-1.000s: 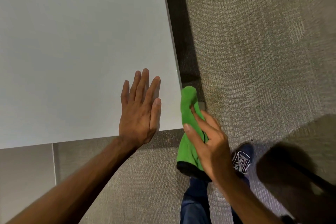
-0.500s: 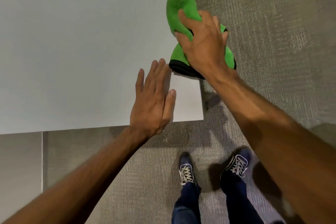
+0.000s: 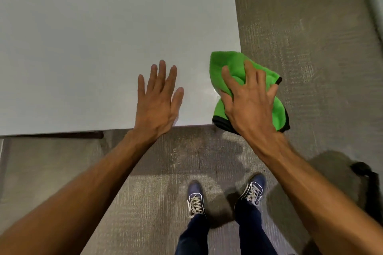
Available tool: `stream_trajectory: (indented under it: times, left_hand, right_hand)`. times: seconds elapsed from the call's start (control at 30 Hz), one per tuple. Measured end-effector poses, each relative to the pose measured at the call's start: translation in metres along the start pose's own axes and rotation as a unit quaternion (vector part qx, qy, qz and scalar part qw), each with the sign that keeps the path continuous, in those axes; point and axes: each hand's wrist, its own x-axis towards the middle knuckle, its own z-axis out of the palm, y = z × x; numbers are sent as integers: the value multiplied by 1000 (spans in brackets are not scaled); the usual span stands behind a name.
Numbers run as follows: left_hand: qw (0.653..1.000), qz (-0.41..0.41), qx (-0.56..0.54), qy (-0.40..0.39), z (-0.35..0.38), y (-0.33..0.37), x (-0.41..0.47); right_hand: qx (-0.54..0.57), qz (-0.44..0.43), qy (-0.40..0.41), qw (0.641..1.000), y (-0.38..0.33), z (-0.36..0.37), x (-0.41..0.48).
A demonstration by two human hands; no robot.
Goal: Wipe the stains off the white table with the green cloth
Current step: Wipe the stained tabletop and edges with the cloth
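Head view: right hand (image 3: 249, 101) presses green cloth (image 3: 227, 68) (bunched) on white table (image 3: 103, 37) corner.

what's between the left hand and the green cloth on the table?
Only bare white table, with a faint wet sheen close to the green cloth. The left hand lies flat; the right hand presses the cloth at the table's corner. Head view.

Both forearms are bare, with no sleeves in view. At the bottom centre of the frame, dark navy trousers (image 3: 255, 232) meet blue canvas sneakers (image 3: 195, 198) with white laces.
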Motion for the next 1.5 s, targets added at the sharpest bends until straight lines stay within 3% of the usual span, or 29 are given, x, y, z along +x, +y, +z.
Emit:
stream_trajectory:
  times: [0.17,0.33,0.53,0.6,0.67,0.8,0.9,0.97,1.07,1.13,1.2,1.37,1.43,1.5]
  left_hand:
    - [1000,12,12,-1,-2,-26,-2]
    - [999,-23,28,6,-2,-45,-6]
    - [999,-34,30,6,-2,-53,-12]
    - [1000,-18,23,3,-5,-56,-12]
    - [1000,0,22,0,-8,-60,-12]
    - [999,6,34,2,-10,-62,-15]
    - [1000,-1,31,-3,-9,-60,-14]
    - [999,-3,32,-4,-8,-59,-14]
    - [999,-5,35,0,-8,-59,-14]
    - [1000,-6,29,0,-9,-59,-15]
    - [1000,-8,25,-9,-10,-58,-15]
    - [997,-29,-13,-73,-20,-46,-25]
    - [992,-25,-38,-121,-30,-36,-36]
    - [980,-38,-86,-174,-46,-22,-51]
  right_hand:
    - [-96,-48,-7,994,-35,6,-55]
    - [-119,-156,0,980,-25,2,-24]
    - [-99,32,61,993,-56,10,57]
    - [-100,-9,57,993,-80,15,46]
    - [-101,-104,52,988,-94,21,12]
    - [-117,-216,-3,969,-74,18,-45]
    - [-138,-193,-3,971,-32,3,-42]
    - [-131,-122,17,984,-11,-4,-27]
    - [-91,9,55,994,-20,-2,-6]
    - [-97,45,70,992,-41,6,0]
    - [-99,11,66,993,-62,11,-8]
    - [-125,-187,-18,974,-70,5,-46]
    - [-132,-184,-58,972,-62,-12,-50]
    - [-118,-128,-72,982,-53,-31,-53]
